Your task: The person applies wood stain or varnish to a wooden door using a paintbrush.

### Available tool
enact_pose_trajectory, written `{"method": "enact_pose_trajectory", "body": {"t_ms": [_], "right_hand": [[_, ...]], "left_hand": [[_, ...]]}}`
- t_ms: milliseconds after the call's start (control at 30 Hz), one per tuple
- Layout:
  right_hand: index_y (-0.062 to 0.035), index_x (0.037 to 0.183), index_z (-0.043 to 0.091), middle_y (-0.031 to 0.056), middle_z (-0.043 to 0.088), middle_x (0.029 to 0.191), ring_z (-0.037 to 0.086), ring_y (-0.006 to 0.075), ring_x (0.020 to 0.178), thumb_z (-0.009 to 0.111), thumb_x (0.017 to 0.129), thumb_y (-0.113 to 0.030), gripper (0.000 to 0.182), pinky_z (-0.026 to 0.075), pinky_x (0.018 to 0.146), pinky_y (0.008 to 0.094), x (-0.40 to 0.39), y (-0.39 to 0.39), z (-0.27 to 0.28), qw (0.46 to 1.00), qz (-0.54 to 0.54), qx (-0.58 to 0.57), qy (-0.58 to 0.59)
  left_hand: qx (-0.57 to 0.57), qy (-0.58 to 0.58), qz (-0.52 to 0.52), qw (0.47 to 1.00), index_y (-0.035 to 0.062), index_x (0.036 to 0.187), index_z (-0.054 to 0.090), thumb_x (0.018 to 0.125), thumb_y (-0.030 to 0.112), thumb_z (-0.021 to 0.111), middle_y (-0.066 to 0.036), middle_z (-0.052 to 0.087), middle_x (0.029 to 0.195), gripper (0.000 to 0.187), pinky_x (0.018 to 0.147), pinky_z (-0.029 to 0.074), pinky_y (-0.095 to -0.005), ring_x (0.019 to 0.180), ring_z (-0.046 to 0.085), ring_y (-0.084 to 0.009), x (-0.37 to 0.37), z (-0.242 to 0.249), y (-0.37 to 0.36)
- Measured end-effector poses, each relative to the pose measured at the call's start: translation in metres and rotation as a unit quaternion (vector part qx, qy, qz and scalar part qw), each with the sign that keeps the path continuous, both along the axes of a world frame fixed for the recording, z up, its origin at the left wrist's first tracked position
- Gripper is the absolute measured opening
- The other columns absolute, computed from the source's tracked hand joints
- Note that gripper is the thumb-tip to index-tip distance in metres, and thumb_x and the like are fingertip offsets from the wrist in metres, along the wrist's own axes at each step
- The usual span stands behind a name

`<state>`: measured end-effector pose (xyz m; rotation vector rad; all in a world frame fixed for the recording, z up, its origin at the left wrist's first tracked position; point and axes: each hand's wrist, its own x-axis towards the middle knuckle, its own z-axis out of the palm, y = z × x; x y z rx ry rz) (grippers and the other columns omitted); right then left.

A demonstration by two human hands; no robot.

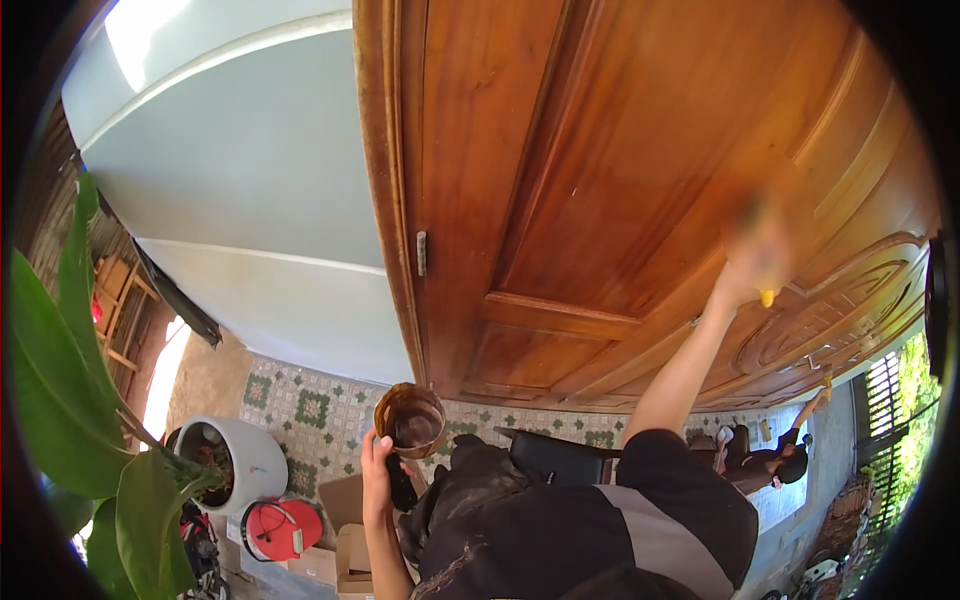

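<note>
My left hand (378, 468) holds a round cup of dark brown liquid (410, 420) by its handle, low and close to my body. My right hand (757, 258) is raised against the large varnished wooden door (600, 180) and is blurred by motion. It grips a brush with a yellow handle (767, 297) whose end shows below the fist. The brush's bristles are lost in the blur against the door panel.
A metal hinge (421, 253) sits on the door frame. Below lie a patterned tile floor (300, 400), a white plant pot (228, 462), a red helmet (283, 530), cardboard boxes (345, 540) and big green leaves (70, 400). Another person (775, 462) crouches at the door's far right.
</note>
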<state>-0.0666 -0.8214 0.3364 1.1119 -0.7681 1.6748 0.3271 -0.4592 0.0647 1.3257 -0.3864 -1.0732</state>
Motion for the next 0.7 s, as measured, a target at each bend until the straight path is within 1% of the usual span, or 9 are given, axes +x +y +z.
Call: {"method": "enact_pose_trajectory", "body": {"t_ms": [67,133,267,333,433,467,533,567,700], "right_hand": [[0.0005,0.085,0.065,0.0100,0.065,0.068,0.059,0.0169,0.049,0.068,0.100,-0.019,0.025,0.047,0.047,0.0308,-0.005,-0.005,-0.029,0.999,0.028,0.033,-0.029],[0.0012,0.084,0.066,0.0101,0.068,0.073,0.062,0.0176,0.053,0.069,0.100,-0.016,0.023,0.049,0.048,0.0310,0.001,-0.002,-0.025,0.994,0.057,0.068,-0.059],[0.0028,0.084,0.066,0.0091,0.066,0.067,0.062,0.0145,0.050,0.068,0.101,-0.027,0.035,0.050,0.046,0.0258,0.007,-0.005,0.054,0.978,0.163,0.068,-0.108],[0.0022,0.082,0.065,0.0093,0.066,0.068,0.061,0.0152,0.048,0.069,0.100,-0.024,0.032,0.048,0.043,0.0284,-0.001,-0.010,0.096,0.983,0.167,0.047,-0.061],[0.0025,0.082,0.064,0.0091,0.065,0.064,0.059,0.0148,0.046,0.068,0.100,-0.024,0.032,0.048,0.042,0.0282,-0.014,-0.013,0.117,0.991,0.122,0.059,0.001],[0.0025,0.082,0.064,0.0091,0.065,0.064,0.059,0.0148,0.046,0.068,0.100,-0.024,0.032,0.048,0.042,0.0282,-0.014,-0.014,0.109,0.990,0.121,0.065,0.001],[0.0024,0.086,0.062,0.0105,0.066,0.065,0.059,0.0144,0.046,0.066,0.102,-0.026,0.032,0.049,0.045,0.0273,-0.012,-0.015,0.072,0.985,0.151,0.058,-0.051],[0.0020,0.085,0.061,0.0111,0.064,0.063,0.060,0.0151,0.046,0.066,0.102,-0.024,0.031,0.048,0.045,0.0281,-0.008,-0.015,0.047,0.989,0.136,0.031,-0.053],[0.0008,0.083,0.061,0.0094,0.060,0.059,0.057,0.0164,0.044,0.066,0.102,-0.021,0.029,0.044,0.043,0.0299,0.000,0.001,-0.065,0.992,0.074,0.072,-0.072]], "left_hand": [[0.004,0.026,-0.007,1.000,0.0037,0.139,0.047,0.094,0.041,0.063,-0.007,0.060,0.089,0.061,0.054,0.052,-0.0281,0.057,0.061,-0.0146,0.005,-0.006,0.006],[0.005,0.025,-0.013,1.000,0.0037,0.138,0.047,0.094,0.041,0.063,-0.007,0.059,0.089,0.060,0.053,0.052,-0.0281,0.057,0.061,-0.0146,0.007,-0.002,0.007],[0.007,0.013,-0.032,0.999,0.0049,0.141,0.045,0.094,0.039,0.062,-0.007,0.058,0.088,0.060,0.052,0.051,-0.0282,0.056,0.061,-0.0150,0.012,0.003,0.011],[0.026,-0.015,-0.023,0.999,0.0073,0.119,0.053,0.094,0.045,0.058,-0.004,0.057,0.081,0.046,0.051,0.051,-0.0262,0.055,0.061,-0.0132,0.009,0.012,0.010],[0.027,-0.022,-0.020,0.999,0.0076,0.121,0.052,0.094,0.044,0.058,-0.004,0.057,0.080,0.046,0.050,0.051,-0.0264,0.055,0.061,-0.0134,0.008,0.010,0.008],[0.033,-0.020,-0.020,0.999,0.0076,0.121,0.052,0.094,0.044,0.058,-0.004,0.057,0.080,0.046,0.050,0.051,-0.0264,0.055,0.061,-0.0134,0.008,0.007,0.008],[0.029,0.015,-0.037,0.999,0.0049,0.140,0.045,0.094,0.038,0.062,-0.006,0.059,0.085,0.059,0.052,0.051,-0.0280,0.056,0.061,-0.0146,0.011,-0.002,0.012],[0.039,0.032,-0.029,0.998,0.0049,0.140,0.045,0.095,0.038,0.062,-0.006,0.059,0.085,0.059,0.053,0.052,-0.0281,0.056,0.061,-0.0144,0.010,-0.008,0.013],[0.028,0.051,-0.026,0.998,0.0041,0.138,0.046,0.094,0.039,0.063,-0.006,0.060,0.087,0.058,0.054,0.053,-0.0285,0.058,0.061,-0.0142,0.000,-0.018,0.011]]}}
